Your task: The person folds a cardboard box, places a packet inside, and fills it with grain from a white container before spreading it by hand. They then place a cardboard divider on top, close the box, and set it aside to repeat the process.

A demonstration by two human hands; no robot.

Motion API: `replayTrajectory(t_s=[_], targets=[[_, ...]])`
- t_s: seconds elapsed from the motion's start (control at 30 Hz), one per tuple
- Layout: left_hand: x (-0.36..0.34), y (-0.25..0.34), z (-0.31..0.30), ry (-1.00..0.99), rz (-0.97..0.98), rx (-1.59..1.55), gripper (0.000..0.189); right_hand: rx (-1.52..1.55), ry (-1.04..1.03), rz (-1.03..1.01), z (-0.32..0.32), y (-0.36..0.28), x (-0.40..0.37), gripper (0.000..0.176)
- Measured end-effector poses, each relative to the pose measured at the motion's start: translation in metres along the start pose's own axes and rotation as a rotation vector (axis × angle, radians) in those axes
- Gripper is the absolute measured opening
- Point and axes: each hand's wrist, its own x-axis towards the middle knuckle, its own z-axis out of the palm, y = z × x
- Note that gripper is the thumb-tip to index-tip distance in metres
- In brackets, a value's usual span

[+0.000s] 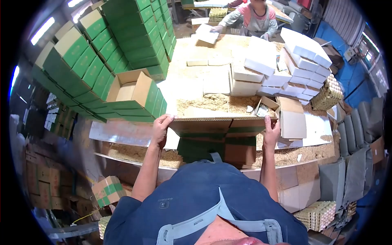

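A flattened brown and green cardboard box (204, 130) is held upright in front of my chest, its top edge towards the table. My left hand (162, 127) grips its left end, with the thumb at the upper corner. At the opposite end my right hand (271, 130) pinches the cardboard edge. Just beyond the right hand stands a small open carton (266, 107) with pale pieces inside. Folded brown cardboard (292, 118) stands beside that carton.
Green boxes (143, 36) are stacked high at the left, with an open box (130, 90) in front. White foam boxes (304, 61) pile up at the right. Sawdust (212, 104) covers parts of the table. Across it, a person (257, 20) holds a white box (207, 34).
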Motion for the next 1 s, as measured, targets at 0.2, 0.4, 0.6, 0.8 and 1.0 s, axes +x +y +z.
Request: replayTrajectory(t_s=[0.2,0.4,0.6,0.8,1.0], targets=[[-0.007,0.036,-0.001,-0.277,-0.125,0.335,0.026,0.171,-0.138,0.151,-0.01,-0.012,0.0,0.062],[0.001,0.049,-0.001,-0.453,-0.231,0.449,0.03,0.307,-0.237,0.238,-0.017,-0.016,0.001,0.064],[-0.009,0.061,0.019,-0.527,-0.166,0.78,0.033,0.382,-0.263,0.26,-0.02,-0.012,0.002,0.058],[-0.019,0.076,0.045,-0.504,0.009,1.13,0.033,0.388,-0.317,0.261,-0.018,-0.032,-0.002,0.061],[0.01,0.103,0.05,-0.493,0.289,1.02,0.068,0.218,-0.571,0.007,0.007,-0.068,0.015,0.061]])
